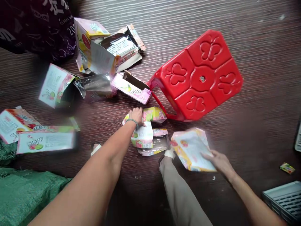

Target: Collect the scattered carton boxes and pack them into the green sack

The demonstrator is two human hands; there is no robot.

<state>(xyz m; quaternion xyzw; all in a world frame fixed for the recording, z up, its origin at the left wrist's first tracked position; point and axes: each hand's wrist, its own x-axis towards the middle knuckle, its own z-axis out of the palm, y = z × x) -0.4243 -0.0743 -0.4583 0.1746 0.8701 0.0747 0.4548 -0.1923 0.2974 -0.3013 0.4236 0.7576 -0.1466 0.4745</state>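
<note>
My left hand [136, 116], with a beaded bracelet at the wrist, has its fingers curled over a crumpled yellow, pink and white cardboard box [145, 133] near my feet. An opened box with a silvery inside [161, 142] lies against that one. My right hand [218, 160] grips the edge of a flattened white and orange cardboard box [191, 149], held above the floor and slightly blurred. Just beyond my left hand rests an opened pink and white box [133, 88].
A red plastic stool [202, 78] stands at the upper right. More opened boxes [101, 56] lie at the upper left. A dark purple bag [39, 28], a green woven sack [30, 191] and a grey crate [284, 196] sit around the edges.
</note>
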